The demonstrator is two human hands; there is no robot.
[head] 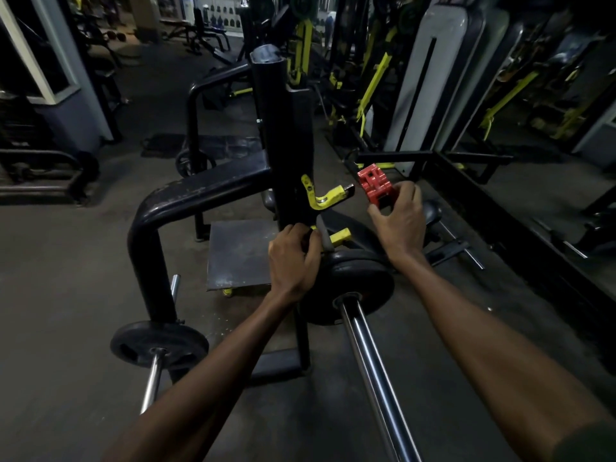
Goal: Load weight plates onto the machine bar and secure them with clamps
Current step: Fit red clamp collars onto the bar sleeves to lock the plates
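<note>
A chrome bar [370, 358] runs from the bottom of the view up to a black weight plate [353, 281] that sits on it beside the black upright post [293, 141]. My left hand [293, 261] grips the grey lever of a yellow hook [336, 236] on the post, right next to the plate's top edge. My right hand [400, 221] holds a red clamp [375, 186] in the air, above and to the right of the plate. Another yellow hook [325, 195] juts from the post just left of the clamp.
A second black plate [160, 345] sits on a lower chrome peg [153, 381] at the bottom left. The black curved frame [186, 201] of the machine arches over the left. A flat metal footplate [240, 255] lies behind the post. Other yellow-and-black machines stand at the right and back.
</note>
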